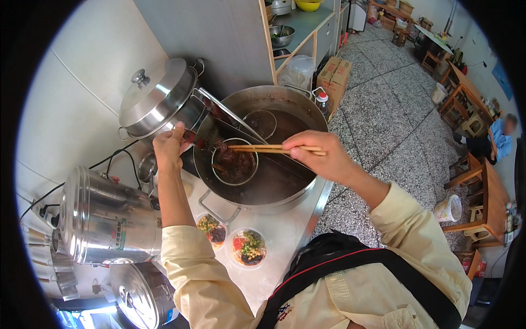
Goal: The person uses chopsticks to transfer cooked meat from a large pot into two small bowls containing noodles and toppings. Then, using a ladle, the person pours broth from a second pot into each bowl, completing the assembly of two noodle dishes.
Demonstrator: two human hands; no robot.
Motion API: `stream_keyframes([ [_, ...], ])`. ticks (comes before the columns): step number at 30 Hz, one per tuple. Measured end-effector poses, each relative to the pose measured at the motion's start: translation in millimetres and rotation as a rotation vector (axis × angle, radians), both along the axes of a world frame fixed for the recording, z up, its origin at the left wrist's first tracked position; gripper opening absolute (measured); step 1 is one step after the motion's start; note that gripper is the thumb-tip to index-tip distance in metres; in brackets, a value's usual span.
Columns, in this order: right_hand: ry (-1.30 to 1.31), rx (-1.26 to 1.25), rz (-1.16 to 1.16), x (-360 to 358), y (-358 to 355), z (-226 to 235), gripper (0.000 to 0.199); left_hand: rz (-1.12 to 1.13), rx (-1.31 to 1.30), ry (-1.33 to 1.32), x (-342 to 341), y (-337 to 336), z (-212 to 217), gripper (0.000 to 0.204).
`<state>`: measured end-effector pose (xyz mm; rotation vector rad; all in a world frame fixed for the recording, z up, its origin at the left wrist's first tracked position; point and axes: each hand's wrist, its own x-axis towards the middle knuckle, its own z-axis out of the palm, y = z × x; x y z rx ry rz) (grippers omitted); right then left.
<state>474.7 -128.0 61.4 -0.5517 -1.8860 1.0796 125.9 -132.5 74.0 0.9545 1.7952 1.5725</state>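
Note:
My left hand [170, 143] is closed around the reddish-brown handle of a round noodle strainer [255, 174], whose basket sits in the dark liquid of a large divided steel pot [257, 204]. Dark strands, apparently noodles [234, 168], fill the basket. In my right hand [323, 156] is a pair of wooden chopsticks [263, 148], their tips among the strands near the basket's left rim. A second strainer [261, 124] rests in the far part of the pot, with a long metal handle [233, 114] leaning over the rim.
Two bowls [249, 248] [211, 230] of chopped toppings stand on the steel counter [285, 225] before the pot. A lidded steel pot [159, 98] is at far left, a steel drum [112, 216] nearer. Cardboard boxes [334, 77] stand beyond; a seated person [497, 140] is at far right.

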Motion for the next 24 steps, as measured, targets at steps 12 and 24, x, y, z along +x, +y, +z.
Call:
stream_keyframes([
  [12, -0.477, 0.075, 0.409, 31.2, 37.0, 67.6, 0.016, -0.06, 0.042, 0.083, 18.0, 16.1, 9.9, 0.032],
  [24, -0.674, 0.202, 0.732, -40.5, 53.1, -1.3, 0.02, -0.111, -0.009, 0.179, 3.9, 24.7, -4.6, 0.033],
])
